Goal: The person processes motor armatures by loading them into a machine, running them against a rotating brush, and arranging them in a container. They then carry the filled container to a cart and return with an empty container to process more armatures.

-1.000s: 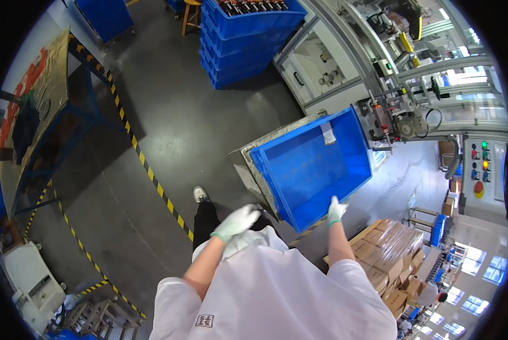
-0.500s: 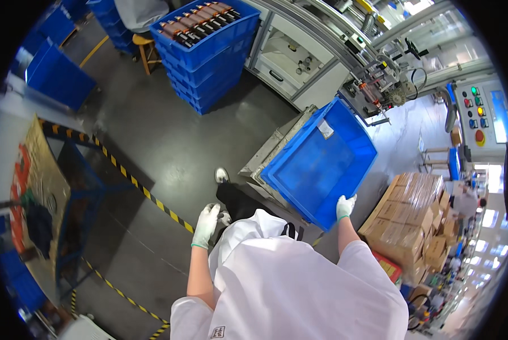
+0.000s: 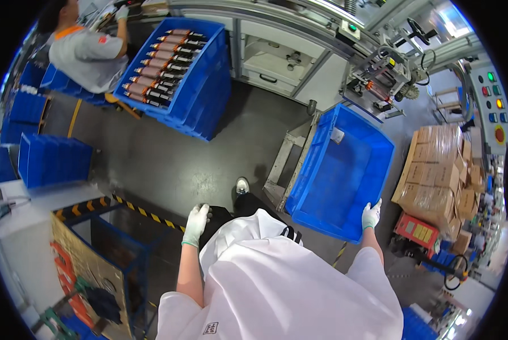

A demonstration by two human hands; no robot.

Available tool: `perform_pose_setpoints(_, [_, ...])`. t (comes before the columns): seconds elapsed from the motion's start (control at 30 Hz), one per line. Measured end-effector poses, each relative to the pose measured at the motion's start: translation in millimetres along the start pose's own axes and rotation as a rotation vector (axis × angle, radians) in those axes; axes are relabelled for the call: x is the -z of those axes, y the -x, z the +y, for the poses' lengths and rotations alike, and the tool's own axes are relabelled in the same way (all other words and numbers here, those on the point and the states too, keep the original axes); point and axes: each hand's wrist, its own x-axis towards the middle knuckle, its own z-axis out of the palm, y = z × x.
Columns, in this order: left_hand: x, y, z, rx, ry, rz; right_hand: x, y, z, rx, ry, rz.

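A blue plastic bin (image 3: 340, 187) stands to my right on a pale metal frame (image 3: 293, 161). Nothing shows in it but a small white label on its far left inner wall. My right hand (image 3: 371, 216), in a white glove, is closed on the rim at the bin's near right corner; some fingers are hidden behind the wall. My left hand (image 3: 195, 225), also gloved, hangs beside my body, fingers loosely bent and apart. It holds nothing I can see.
Stacked blue bins (image 3: 200, 107) at far left carry rows of brown cylindrical parts (image 3: 162, 62). A seated co-worker (image 3: 89, 54) is beyond them. Ahead runs a machine bench (image 3: 276, 79); wrapped cartons (image 3: 435, 164) stand right. A wooden-topped bench (image 3: 78, 249) is near left.
My view has turned leftward and I have stepped forward, bringing the stacked bins closer. The co-worker has come into view. My right hand stays on the bin's rim; my left still hangs free.
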Motion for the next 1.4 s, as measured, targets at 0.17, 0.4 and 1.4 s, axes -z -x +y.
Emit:
perform_pose_setpoints(0.17, [13.9,-62.1,67.4,-0.028,-0.113,-0.114,2.6,8.2,-6.6,-0.063,0.01,-0.059])
perform_pose_setpoints(0.4, [11.9,-144.7,168.1,-0.285,-0.076,-0.275,29.6,69.2,-83.4,0.109,-0.271,0.335])
perform_pose_setpoints(1.4, [221.9,-359.4,310.7,-0.095,0.398,0.478,34.5,88.8,-469.4,0.106,-1.439,-0.155])
